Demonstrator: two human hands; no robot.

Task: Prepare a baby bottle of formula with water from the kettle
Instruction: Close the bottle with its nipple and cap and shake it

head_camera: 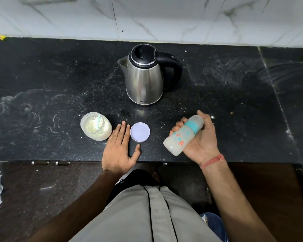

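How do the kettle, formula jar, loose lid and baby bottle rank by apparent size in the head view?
1. kettle, clearly largest.
2. baby bottle, lying tilted in the right hand.
3. formula jar, close to the bottle, so this order is unsure.
4. loose lid, smallest, beside the left hand.

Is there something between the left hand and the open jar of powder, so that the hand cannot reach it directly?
Nothing visible blocks it. The left hand rests flat on the counter just right of the formula jar, with only a narrow strip of bare counter between them. The lid lies on the hand's other side.
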